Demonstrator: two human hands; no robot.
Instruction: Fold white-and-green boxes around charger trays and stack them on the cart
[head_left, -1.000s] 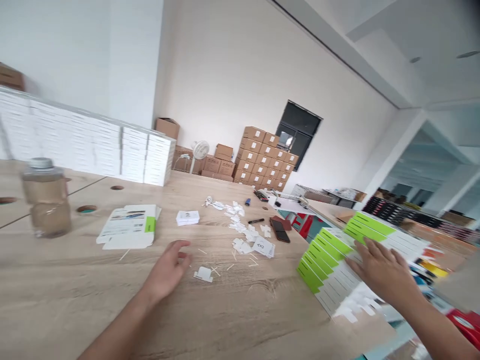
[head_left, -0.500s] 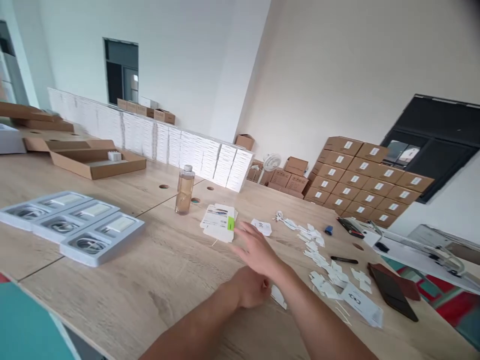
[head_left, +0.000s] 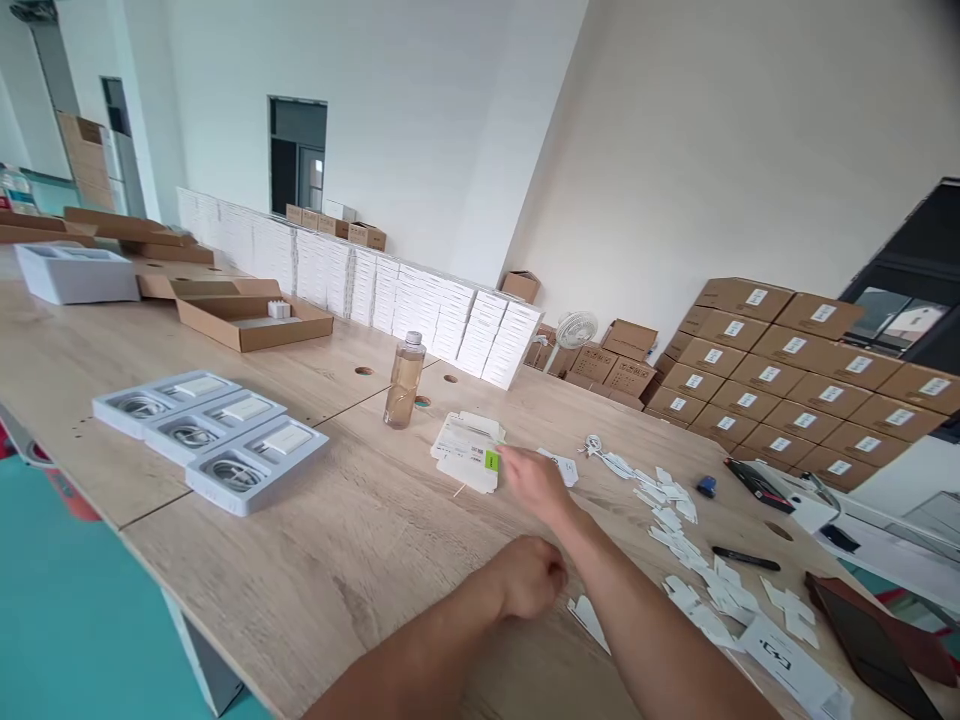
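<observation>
My right hand [head_left: 534, 485] reaches to the right edge of a flattened white carton [head_left: 466, 468] with a green patch. Its fingertips are closed together at that edge, beside the green patch. Nearer to me, my left hand [head_left: 532, 578] rests low over the table, its fingers curled into a fist. Whatever that fist may hold is hidden. A white paper piece [head_left: 589, 622] lies just right of the left hand, partly behind my right forearm. Beyond my right hand lies a small printed white card [head_left: 561, 467].
A filled bottle [head_left: 405, 380] stands behind the carton. White trays with cables [head_left: 259, 465] sit left. Several paper scraps [head_left: 675, 540], a black pen-like tool [head_left: 745, 558] and a dark tablet-like object [head_left: 874, 635] lie right. Stacked white boxes [head_left: 442, 315] line the back edge.
The view has swung left, so the scene sits further right. My right hand has gone from spread fingers to closed fingertips at the carton's edge. My left hand stays curled.
</observation>
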